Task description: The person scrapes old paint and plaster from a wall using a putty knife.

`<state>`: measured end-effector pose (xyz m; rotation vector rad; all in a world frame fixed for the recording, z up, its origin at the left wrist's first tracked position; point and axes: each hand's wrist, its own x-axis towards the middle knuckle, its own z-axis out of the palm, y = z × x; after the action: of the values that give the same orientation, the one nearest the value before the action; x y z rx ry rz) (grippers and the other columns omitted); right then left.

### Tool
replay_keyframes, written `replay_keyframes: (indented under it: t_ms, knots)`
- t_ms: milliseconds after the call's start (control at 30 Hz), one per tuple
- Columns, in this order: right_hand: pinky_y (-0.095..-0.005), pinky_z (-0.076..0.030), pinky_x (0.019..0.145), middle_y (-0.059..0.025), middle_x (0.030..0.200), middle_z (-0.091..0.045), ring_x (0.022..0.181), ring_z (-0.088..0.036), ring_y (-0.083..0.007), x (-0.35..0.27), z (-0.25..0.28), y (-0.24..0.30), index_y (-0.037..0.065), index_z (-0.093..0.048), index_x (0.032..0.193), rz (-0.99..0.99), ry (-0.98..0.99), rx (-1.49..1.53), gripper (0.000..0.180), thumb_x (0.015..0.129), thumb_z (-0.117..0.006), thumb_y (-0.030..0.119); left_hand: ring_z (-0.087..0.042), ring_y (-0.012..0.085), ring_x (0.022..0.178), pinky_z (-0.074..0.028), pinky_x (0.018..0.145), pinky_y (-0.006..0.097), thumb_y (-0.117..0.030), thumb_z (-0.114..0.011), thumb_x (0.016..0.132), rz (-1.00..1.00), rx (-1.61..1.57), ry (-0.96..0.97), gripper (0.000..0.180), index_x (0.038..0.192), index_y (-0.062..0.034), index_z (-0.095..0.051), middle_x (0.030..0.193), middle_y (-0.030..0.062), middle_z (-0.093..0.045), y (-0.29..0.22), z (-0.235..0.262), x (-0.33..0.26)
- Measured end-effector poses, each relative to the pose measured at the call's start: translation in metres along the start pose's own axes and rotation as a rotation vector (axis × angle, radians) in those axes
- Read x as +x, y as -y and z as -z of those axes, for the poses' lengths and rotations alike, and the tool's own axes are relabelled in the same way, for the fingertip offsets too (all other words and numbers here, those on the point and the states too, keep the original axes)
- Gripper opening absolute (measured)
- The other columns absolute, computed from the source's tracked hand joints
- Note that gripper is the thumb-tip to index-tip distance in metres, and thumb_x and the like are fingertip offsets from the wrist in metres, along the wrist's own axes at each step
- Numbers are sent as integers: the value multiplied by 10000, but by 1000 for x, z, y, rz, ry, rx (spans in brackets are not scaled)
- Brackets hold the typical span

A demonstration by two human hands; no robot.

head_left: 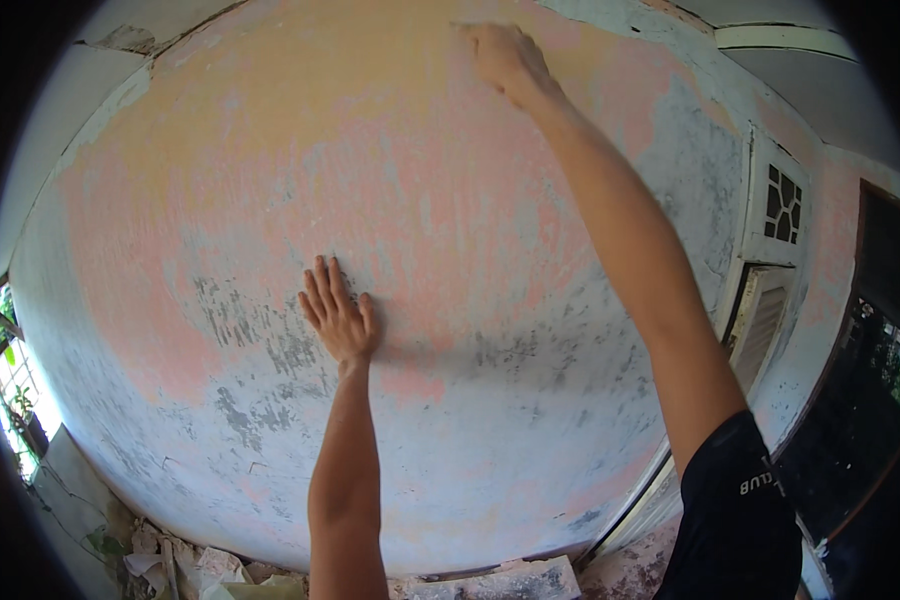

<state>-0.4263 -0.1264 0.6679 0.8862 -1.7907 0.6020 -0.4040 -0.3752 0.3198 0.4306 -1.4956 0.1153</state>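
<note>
A large wall [450, 220] with worn, patchy paint in orange, pink and pale grey-blue fills most of the head view. My left hand [340, 315] lies flat against it a little left of the middle, fingers stretched upward and holding nothing. Higher up and to the right, my right arm reaches to the orange area near the top. There my right hand [510, 65] is closed close to the wall surface. What its fingers grip, if anything, is hidden and too small to name.
Broken rubble and scraps [220, 570] lie along the foot of the wall. At the far left is a barred window [20, 390]. To the right stand a white louvred door [760, 315] with a patterned vent [782, 205] above it, and a dark opening [855, 400].
</note>
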Motion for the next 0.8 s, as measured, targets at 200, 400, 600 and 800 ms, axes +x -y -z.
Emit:
replay_keyframes:
  t_ms: [200,400,600,800]
  knots:
    - [-423,-566,815,-179,1228,-647,945,-682,-344,-199,-18,-55,151,-601,1322,250,-95,492,426,921,-527,29,-157,282,1509,-72,1221,480,-375,-336,1000,4,42,-24,612,1549,-113,-268,1616,67,-254,16,19,6]
    - [-278,-484,409,-137,1019,-702,472,-604,-164,-404,25,-91,64,-497,1421,-467,479,1247,419,1015,-531,160,-367,342,1384,-268,1141,482,-308,-465,1015,260,-280,126,492,1441,-64,-434,1473,161,-441,-44,73,-28]
    - [-268,-420,335,-93,725,-633,415,-567,-159,-496,15,-97,47,-511,1342,-786,555,1846,403,1044,-475,317,-601,173,985,-473,856,313,-345,-468,1025,938,-1233,737,421,1261,-6,-551,1178,105,-630,-193,202,-185]
    - [-276,-445,356,-83,758,-625,430,-584,-169,-542,13,-81,32,-522,1255,-947,671,1863,343,1054,-453,301,-594,104,899,-467,809,281,-256,-568,1008,1036,-1231,711,287,1125,-2,-634,995,46,-684,-243,232,-230]
